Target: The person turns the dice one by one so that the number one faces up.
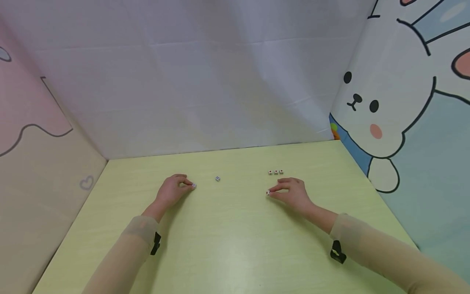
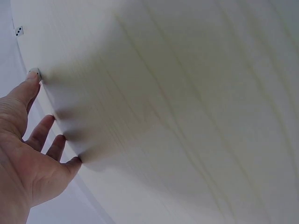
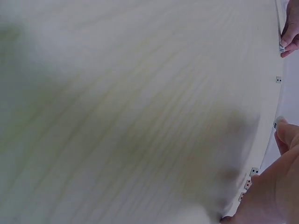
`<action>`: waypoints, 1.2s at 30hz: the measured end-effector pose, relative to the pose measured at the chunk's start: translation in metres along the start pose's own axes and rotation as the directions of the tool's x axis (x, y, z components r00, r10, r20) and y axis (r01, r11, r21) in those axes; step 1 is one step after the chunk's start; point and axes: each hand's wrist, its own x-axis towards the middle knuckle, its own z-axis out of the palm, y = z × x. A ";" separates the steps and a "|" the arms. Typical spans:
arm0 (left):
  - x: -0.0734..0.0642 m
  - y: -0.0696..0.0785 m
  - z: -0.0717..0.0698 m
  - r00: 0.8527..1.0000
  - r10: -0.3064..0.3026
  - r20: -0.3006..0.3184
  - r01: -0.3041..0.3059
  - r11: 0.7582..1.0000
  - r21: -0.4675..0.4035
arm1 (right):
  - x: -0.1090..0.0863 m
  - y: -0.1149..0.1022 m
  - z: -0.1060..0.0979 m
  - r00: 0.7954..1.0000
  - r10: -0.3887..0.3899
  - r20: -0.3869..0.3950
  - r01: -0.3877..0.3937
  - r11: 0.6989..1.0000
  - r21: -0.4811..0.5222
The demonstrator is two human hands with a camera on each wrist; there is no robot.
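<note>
Between thumb and forefinger, my left hand (image 1: 174,190) pinches a small white die (image 1: 194,185) low over the left part of the table. My right hand (image 1: 292,196) pinches another white die (image 1: 268,192) in the same way, on the right. In the left wrist view the left thumb partly hides its die (image 2: 36,73), and the other fingertips come down at the tabletop. A single loose die (image 1: 218,179) lies between the two hands, nearer the left one. Just beyond the right hand, a row of three dice (image 1: 276,172) sits side by side.
The pale yellow-green table (image 1: 227,245) ends at a white cloth backdrop (image 1: 205,94). A panel with a cartoon rabbit (image 1: 385,102) rises along the right edge, and a pink and cream panel (image 1: 44,171) along the left. Black straps hang at both sleeve cuffs.
</note>
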 end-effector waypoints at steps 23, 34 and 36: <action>0.004 -0.001 0.000 1.000 -0.002 0.010 0.001 1.000 0.015 | -0.004 0.004 0.002 1.000 0.001 0.022 0.001 0.995 -0.103; 0.003 0.002 -0.002 1.000 -0.002 0.005 0.001 1.000 0.011 | -0.005 0.006 0.000 0.999 -0.038 0.010 0.039 0.993 -0.111; 0.003 0.002 -0.003 1.000 -0.003 0.005 0.003 1.000 0.011 | -0.006 0.006 -0.001 0.999 -0.034 0.011 0.035 0.994 -0.104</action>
